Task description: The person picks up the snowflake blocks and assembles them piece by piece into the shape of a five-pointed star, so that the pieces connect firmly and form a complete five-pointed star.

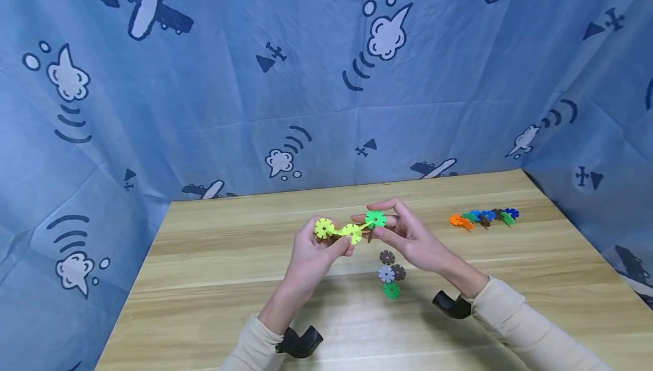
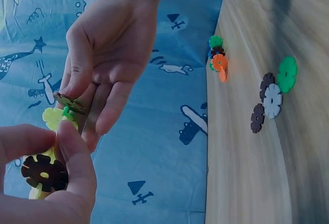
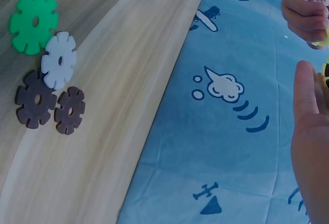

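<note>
My left hand (image 1: pixel 312 258) pinches a joined chain of notched plastic discs between thumb and fingers. Two yellow discs (image 1: pixel 351 234) face up along it, and a dark brown disc (image 2: pixel 44 173) shows beside the left thumb in the left wrist view. At the chain's right end is a green disc (image 1: pixel 375 218), held between the thumb and fingers of my right hand (image 1: pixel 420 245). An olive-brown disc (image 2: pixel 70 103) sits at the right fingertips. The right wrist view shows only part of the hands at its right edge, with the chain mostly cut off.
Below the hands on the wooden table (image 1: pixel 214 280) lie loose discs: a green one (image 1: pixel 391 290), a pale grey one (image 1: pixel 386 274) and two brown ones (image 1: pixel 387 257). A row of orange (image 1: pixel 454 220), blue, green and brown discs lies farther right. Blue printed cloth (image 1: pixel 316 76) hangs behind.
</note>
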{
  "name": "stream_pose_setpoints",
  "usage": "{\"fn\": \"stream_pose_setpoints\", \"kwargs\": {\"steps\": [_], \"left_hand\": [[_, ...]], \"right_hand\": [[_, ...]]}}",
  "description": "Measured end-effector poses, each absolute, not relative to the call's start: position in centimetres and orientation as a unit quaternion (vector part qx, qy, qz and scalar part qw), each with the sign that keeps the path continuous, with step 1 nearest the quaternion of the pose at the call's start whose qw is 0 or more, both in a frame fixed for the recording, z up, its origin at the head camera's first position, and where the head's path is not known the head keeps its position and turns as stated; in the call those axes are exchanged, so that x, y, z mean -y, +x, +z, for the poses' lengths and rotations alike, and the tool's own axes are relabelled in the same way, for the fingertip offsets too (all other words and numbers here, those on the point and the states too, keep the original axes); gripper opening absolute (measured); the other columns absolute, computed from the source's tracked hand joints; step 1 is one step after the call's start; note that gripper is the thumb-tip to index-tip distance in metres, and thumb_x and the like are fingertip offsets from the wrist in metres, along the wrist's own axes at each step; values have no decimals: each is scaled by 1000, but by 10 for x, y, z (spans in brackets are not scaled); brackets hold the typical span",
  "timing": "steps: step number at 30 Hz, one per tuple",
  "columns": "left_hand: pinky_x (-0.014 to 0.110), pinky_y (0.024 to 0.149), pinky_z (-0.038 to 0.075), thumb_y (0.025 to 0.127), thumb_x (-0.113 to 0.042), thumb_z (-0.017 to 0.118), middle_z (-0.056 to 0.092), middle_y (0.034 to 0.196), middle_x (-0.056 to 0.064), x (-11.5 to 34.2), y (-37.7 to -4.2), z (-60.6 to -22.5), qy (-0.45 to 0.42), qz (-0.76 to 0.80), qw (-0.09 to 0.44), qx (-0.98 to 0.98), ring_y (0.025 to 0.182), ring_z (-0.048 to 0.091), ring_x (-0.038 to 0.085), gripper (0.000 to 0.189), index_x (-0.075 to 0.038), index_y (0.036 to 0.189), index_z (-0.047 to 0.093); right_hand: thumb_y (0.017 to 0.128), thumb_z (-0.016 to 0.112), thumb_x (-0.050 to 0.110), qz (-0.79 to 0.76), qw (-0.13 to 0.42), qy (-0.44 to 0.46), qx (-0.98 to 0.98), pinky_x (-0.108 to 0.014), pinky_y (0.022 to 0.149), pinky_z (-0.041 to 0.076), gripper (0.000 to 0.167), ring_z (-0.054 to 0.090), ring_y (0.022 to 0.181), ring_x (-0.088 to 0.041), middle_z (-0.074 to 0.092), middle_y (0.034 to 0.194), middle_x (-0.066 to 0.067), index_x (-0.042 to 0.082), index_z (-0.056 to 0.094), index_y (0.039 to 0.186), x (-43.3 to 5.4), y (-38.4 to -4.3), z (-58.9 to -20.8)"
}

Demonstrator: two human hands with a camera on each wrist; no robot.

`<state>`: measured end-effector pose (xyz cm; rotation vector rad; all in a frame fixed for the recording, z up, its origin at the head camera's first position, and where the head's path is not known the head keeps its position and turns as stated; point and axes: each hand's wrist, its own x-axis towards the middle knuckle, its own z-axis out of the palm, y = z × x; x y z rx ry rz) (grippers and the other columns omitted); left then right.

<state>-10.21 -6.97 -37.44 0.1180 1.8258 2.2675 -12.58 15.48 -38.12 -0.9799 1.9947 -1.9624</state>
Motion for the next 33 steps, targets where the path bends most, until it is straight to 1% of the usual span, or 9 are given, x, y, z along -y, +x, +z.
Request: {"fn": "stream_pose_setpoints", "kwargs": {"steps": [3,6,10,12,16,22,25,29,33], "left_hand": [[29,83,63,92,4,65,63,99,11,71,-102,-376,48,776,125,-617,79,70,13,29,5,116,49],[30,86,62,101,-5,56,65,100,12,73,-101,-377,66,777,134,-612,83,69,14,24,6,121,49],[29,86,59,106,-14,45,67,100,12,76,-101,-377,80,766,133,-624,89,66,16,30,9,122,54],[27,85,56,106,-14,44,67,99,11,77,-102,-377,82,757,132,-634,91,64,17,32,10,122,59],[28,87,51,107,-15,47,65,102,7,80,-103,-378,87,734,143,-659,94,60,17,32,5,125,64],[23,77,43,105,-13,53,62,108,1,85,-103,-378,84,719,172,-668,83,50,13,28,-1,127,67],[21,74,48,103,-7,55,62,116,4,86,-103,-377,89,725,187,-657,83,54,12,27,1,127,66],[29,79,58,100,-6,58,60,125,11,87,-104,-376,107,699,190,-681,85,65,14,27,-2,126,67],[37,79,63,100,-6,59,58,117,15,86,-102,-374,134,665,184,-711,77,69,17,27,-4,126,66]], "right_hand": [[104,50,-2,-644,68,-314,-695,-36,97,59,39,69,115,-14,61,141,-11,1,41,142,-155,-126,-380],[102,54,-2,-620,41,-299,-724,-35,89,62,43,70,103,-13,63,128,-13,-1,45,144,-157,-127,-378],[101,58,0,-595,20,-279,-754,-26,75,59,46,66,87,-14,64,115,-7,3,49,147,-161,-128,-376],[101,58,1,-588,18,-273,-761,-26,71,57,48,64,84,-14,64,111,-3,6,49,148,-163,-129,-375],[101,58,1,-580,21,-273,-767,-26,69,57,49,64,81,-14,66,98,-7,7,49,149,-167,-131,-370],[101,60,3,-574,40,-266,-774,-27,72,59,44,65,80,-18,68,94,-8,7,54,145,-169,-131,-361],[101,61,6,-568,49,-253,-781,-27,70,59,36,64,79,-21,68,93,-8,6,61,136,-169,-131,-357],[99,65,10,-555,53,-238,-795,-28,68,58,28,64,77,-22,68,92,-7,5,68,127,-167,-131,-352],[97,68,12,-554,63,-229,-798,-29,72,60,30,68,81,-19,70,95,-8,7,68,127,-163,-132,-348]]}}
